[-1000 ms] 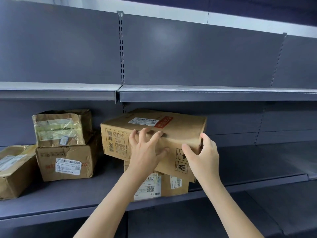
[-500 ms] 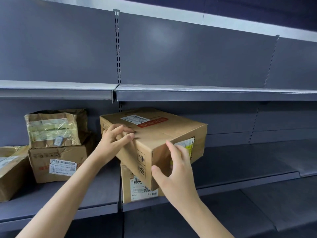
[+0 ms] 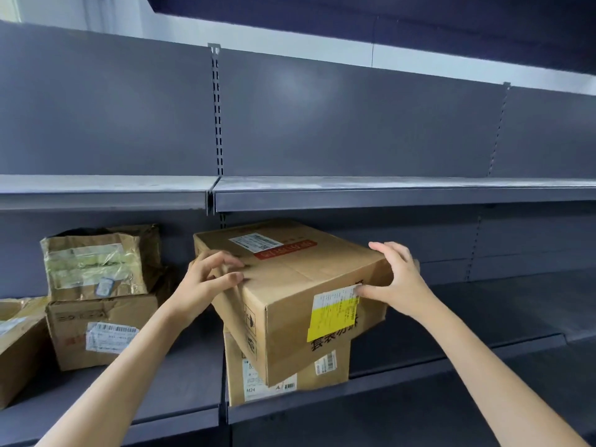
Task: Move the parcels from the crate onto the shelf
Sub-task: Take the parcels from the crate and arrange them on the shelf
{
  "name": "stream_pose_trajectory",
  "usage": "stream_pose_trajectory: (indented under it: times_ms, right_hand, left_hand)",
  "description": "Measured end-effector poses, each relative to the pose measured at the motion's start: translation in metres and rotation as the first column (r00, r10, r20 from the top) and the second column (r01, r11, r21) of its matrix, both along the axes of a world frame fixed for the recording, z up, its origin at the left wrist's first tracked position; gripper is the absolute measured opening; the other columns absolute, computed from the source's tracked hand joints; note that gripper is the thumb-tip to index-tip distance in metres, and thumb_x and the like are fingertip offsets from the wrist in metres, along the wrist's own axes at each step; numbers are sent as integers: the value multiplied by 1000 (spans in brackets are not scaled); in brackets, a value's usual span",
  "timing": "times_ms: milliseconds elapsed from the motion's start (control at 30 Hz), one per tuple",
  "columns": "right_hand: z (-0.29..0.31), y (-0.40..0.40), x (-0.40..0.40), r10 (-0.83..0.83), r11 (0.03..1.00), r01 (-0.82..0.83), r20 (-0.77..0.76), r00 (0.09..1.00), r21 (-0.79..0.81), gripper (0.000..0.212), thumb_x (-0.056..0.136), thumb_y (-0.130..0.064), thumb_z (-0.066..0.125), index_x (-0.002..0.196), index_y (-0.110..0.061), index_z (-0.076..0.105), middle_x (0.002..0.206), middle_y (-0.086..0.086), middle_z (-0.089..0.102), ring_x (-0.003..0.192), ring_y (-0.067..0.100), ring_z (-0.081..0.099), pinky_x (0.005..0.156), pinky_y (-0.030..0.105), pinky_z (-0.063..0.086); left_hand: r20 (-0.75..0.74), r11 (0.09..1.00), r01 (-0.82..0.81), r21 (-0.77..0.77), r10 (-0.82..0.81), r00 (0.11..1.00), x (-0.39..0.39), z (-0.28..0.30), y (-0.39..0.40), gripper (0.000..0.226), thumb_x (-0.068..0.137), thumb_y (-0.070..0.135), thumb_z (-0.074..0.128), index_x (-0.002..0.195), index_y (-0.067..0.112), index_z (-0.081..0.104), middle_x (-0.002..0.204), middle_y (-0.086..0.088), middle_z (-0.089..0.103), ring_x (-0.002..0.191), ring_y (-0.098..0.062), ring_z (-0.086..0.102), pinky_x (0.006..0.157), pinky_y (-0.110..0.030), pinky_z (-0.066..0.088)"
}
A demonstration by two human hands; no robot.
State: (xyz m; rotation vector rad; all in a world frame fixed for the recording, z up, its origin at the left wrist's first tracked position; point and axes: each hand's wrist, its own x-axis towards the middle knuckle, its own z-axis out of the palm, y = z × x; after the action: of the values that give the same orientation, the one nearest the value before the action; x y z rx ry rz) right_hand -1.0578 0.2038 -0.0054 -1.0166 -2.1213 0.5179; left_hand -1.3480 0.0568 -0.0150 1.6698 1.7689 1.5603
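Two hands on brown cardboard parcel [image 3: 290,279], yellow-white label [image 3: 333,312], red sticker [image 3: 285,249]

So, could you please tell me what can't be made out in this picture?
- Crate: not in the head view at all.
- Bottom box: mostly hidden by the top box turned askew on it.
- Leftmost box: cut off by the left edge.
- Label print on the yellow label: too small to read.
- Grip: left hand and right hand touch the top box; whether they clamp it is unclear.
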Motion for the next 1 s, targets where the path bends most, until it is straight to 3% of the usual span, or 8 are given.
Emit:
stream_pose_trajectory:
  times_ms: [100,200,333,400,467,633,733,1000]
  right_hand:
    - [-6,5,-1,47,995,-48,-16,999,-84,73,69,-32,78,130,-31,38,135,-3,30,121,20,36,95,34,41]
    - [-13,-1,-5,22,999,-24,-65,998,-27,72,68,-33,79,128,-30,39,132,0,34,108,13,37,84,26,41]
    - [-18,-19,-11,-3,998,11,-123,992,61,73,67,-33,80,128,-27,41,132,2,33,105,11,35,82,23,36]
    - [-22,-29,-14,-9,996,22,-156,988,84,74,66,-33,81,128,-26,41,131,3,33,105,11,35,83,22,36]
    - [-25,-36,-18,-25,993,46,-189,982,105,74,65,-33,81,127,-25,42,131,3,32,106,11,35,83,22,36]
    - [-35,-51,-35,-63,983,103,-239,969,155,74,61,-37,81,123,-26,43,128,3,32,117,22,37,84,26,37]
    - [-43,-62,-45,-93,960,145,-215,972,238,75,62,-39,80,126,-25,42,130,7,31,120,25,34,84,30,42]
    - [-50,-62,-57,-98,946,159,-215,972,283,75,63,-39,79,127,-23,43,133,11,29,121,28,31,84,33,42]
  left_hand:
    - [34,1000,-11,18,10,999,3,2,-3,36,50,55,59,81,38,68,122,-6,51,119,-17,43,83,-11,34]
    - [31,991,-108,84,106,994,9,-1,-12,43,54,57,56,93,40,60,120,1,52,119,-12,43,87,-10,32]
    - [11,987,-97,125,96,995,20,-14,-28,47,61,61,54,107,49,52,127,9,50,115,14,41,99,-9,33]
    - [62,989,-75,131,67,996,23,-23,-34,57,62,66,61,115,49,51,132,10,50,123,6,42,110,-36,35]
    - [126,986,-77,151,58,990,25,-29,-42,65,58,67,67,118,47,50,134,8,51,128,-12,45,106,-48,39]
    - [51,980,-137,147,130,990,30,-37,-52,58,53,53,66,106,62,45,131,8,48,118,-11,50,80,-21,52]
    - [67,970,-195,147,187,980,22,-38,-54,56,51,49,64,101,67,44,126,10,52,111,-15,54,82,-33,53]
    - [52,953,-267,140,262,964,19,-40,-50,61,55,37,68,104,61,41,113,20,51,103,-19,54,80,-41,54]
